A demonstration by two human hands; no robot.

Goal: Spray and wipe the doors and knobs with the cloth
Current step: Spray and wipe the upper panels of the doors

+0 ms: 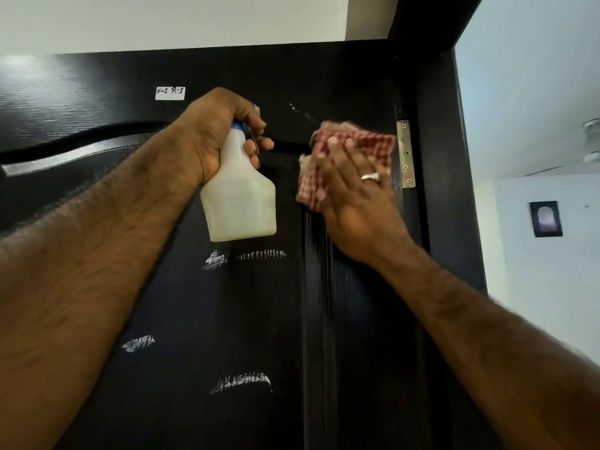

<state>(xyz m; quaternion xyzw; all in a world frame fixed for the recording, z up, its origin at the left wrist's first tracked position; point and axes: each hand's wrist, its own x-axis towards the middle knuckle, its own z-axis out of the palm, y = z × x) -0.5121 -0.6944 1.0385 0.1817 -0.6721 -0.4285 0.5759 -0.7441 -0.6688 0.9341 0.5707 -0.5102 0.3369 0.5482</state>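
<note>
A dark, almost black door (194, 303) fills the view, seen from close below its top. My left hand (214, 134) grips the neck of a milky white spray bottle (238, 203) with a blue collar, held upright in front of the door. My right hand (350, 196) presses a red-and-white checked cloth (370, 144) flat against the door's upper right part, fingers straight, beside the hinge. A ring sits on one finger. White scuff marks (240, 383) show on the door panel below the bottle. No knob is in view.
A brass hinge (406, 154) joins the door to the dark frame (444, 177) on the right. A small white label (170, 93) is stuck near the door's top. Beyond the frame lie a pale wall with a small framed picture (546, 219) and a ceiling fan (589, 141).
</note>
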